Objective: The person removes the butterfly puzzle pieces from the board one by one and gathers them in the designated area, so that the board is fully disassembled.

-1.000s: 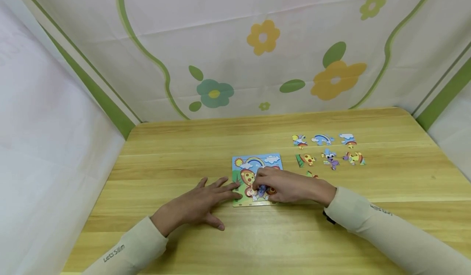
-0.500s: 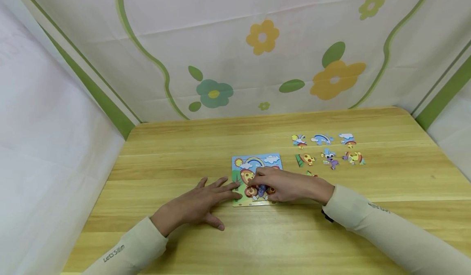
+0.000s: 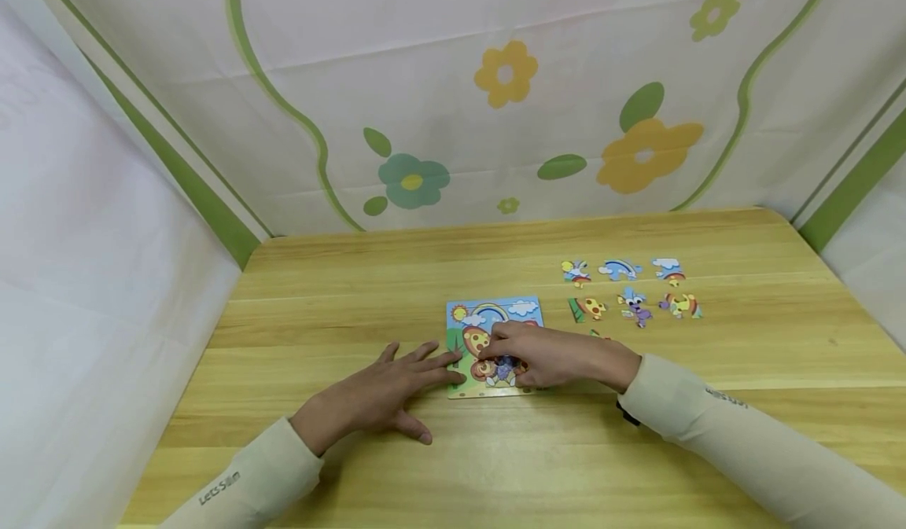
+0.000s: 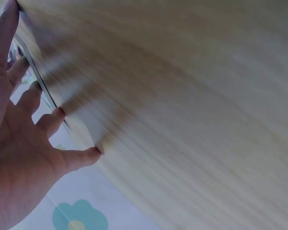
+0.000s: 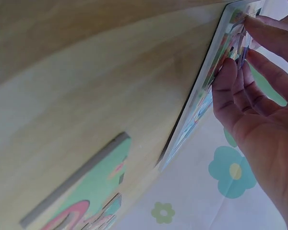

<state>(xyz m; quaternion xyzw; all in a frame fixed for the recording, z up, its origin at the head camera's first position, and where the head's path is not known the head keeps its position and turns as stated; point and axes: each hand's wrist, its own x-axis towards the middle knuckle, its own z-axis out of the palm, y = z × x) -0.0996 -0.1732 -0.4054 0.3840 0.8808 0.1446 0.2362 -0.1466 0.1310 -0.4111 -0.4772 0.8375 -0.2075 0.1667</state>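
A square picture puzzle board (image 3: 521, 309) with a sun, rainbow and butterfly lies on the table. My left hand (image 3: 375, 391) rests with spread fingers, its fingertips on the board's left edge; in the left wrist view the thumb and fingers (image 4: 50, 122) stretch out straight. Over the board, my right hand (image 3: 545, 354) pinches a small puzzle piece (image 3: 505, 369) with a purple figure at the lower middle of the board. The right wrist view shows its curled fingers (image 5: 225, 79) around the piece, which is partly hidden by them.
Several loose puzzle pieces lie in rows right of the board, among them a rainbow piece (image 3: 620, 269), a blue-and-purple piece (image 3: 635, 306) and a cloud piece (image 3: 668, 270). One piece is partly behind the right wrist. A flowered cloth (image 3: 439, 104) hangs behind the table (image 3: 340, 277).
My right hand has shifted slightly at the board, its fingers moving a little left, and the purple piece has turned or settled slightly. The left hand stays in place.
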